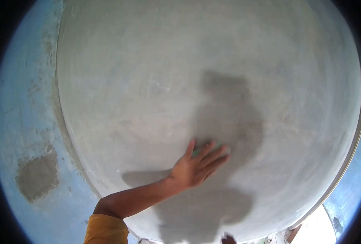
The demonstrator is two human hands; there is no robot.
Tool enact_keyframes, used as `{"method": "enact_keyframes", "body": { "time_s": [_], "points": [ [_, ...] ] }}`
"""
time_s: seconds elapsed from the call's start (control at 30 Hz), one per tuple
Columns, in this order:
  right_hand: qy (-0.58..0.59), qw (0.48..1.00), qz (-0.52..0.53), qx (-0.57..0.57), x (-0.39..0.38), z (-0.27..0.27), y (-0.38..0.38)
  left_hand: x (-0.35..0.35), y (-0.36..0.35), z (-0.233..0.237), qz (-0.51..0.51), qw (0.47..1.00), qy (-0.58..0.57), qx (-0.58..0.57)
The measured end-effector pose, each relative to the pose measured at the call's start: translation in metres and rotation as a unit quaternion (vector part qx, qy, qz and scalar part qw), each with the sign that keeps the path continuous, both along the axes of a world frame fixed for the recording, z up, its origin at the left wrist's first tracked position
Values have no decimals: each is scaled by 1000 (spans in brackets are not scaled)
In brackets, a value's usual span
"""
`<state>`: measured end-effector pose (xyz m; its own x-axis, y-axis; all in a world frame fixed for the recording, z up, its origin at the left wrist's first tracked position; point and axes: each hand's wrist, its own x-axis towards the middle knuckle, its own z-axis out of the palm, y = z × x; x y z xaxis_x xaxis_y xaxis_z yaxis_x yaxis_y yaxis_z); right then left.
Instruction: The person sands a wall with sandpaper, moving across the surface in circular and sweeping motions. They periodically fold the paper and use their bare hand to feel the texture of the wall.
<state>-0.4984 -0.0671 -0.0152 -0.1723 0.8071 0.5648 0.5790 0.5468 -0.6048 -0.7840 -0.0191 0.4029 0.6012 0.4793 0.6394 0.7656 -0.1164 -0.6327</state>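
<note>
My left hand [194,166] lies flat against a smooth grey plastered wall [168,73], fingers spread and pointing up and to the right. It presses a small green pad [196,153] to the plaster, and only the pad's edge shows between the fingers. The bare forearm runs down and left to a yellow sleeve [105,232]. My right hand is out of sight.
A blue painted wall [22,122] with a grey cement patch [37,179] borders the plaster on the left. Another blue strip [353,179] lies at the lower right. My shadow [225,122] falls on the plaster around the hand. A small dark shape [228,240] sits at the bottom edge.
</note>
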Motion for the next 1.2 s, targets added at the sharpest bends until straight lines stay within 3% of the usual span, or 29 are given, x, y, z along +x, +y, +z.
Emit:
{"method": "enact_keyframes", "body": {
  "time_s": [0.03, 0.07, 0.13, 0.2, 0.27, 0.3, 0.37, 0.43, 0.5, 0.57, 0.6, 0.67, 0.7, 0.73, 0.77, 0.83, 1.0, 1.07, 1.1, 1.17, 1.2],
  "points": [
    [223, 967, 49, -113, -26, 96, -6, -16, -2, -43, -13, 1000, -3, -23],
    [158, 985, 74, -17, -35, 127, 13, -35, -10, -68, -29, 999, -6, -41],
    [197, 972, 132, 7, -54, 201, 15, -77, -27, -90, 63, 997, -31, -29],
    [178, 968, 167, 50, -65, 258, 12, -107, -50, -46, 180, 965, -175, -80],
    [146, 961, 219, 79, -69, 279, 7, -151, -57, 19, 192, 947, -211, 149],
    [139, 957, 237, 97, -75, 284, 7, -167, -64, 61, 145, 922, -294, 208],
    [130, 948, 269, 111, -91, 291, 5, -195, -65, 123, 116, 873, -378, 285],
    [165, 942, 274, 106, -109, 294, -4, -194, -50, 133, 148, 867, -346, 328],
    [174, 938, 281, 110, -127, 297, -14, -144, -41, 103, 201, 913, -250, 253],
    [183, 934, 286, 112, -145, 307, -20, -98, -36, 26, 80, 977, -196, 26],
    [175, 935, 276, 141, -155, 316, -22, -85, -36, -17, 47, 990, -128, -31],
    [156, 938, 269, 154, -170, 323, -25, -88, -44, -80, -54, 982, -155, -96],
    [72, 942, 268, 187, -180, 325, -17, -92, -54, -91, -55, 981, -160, -99],
    [-11, 940, 261, 220, -187, 321, -14, -99, -66, -101, -79, 972, -191, -113],
    [-15, 943, 254, 215, -194, 314, -16, -106, -79, -111, -104, 961, -222, -128],
    [-97, 932, 318, 143, -207, 304, -19, -126, -104, -137, -148, 934, -273, -177],
    [-161, 938, 284, 114, -249, 305, -60, -168, -158, -157, -186, 860, -387, -274],
    [-276, 913, 256, 158, -267, 331, -60, -180, -166, -160, -235, 815, -459, -264],
    [-264, 903, 262, 215, -272, 355, -67, -181, -174, -157, -228, 816, -461, -263],
    [-365, 868, 269, 204, -270, 411, -85, -181, -192, -149, -310, 731, -574, -202],
    [-395, 853, 262, 218, -270, 444, -99, -190, -194, -150, -319, 751, -546, -192]
  ]
}}
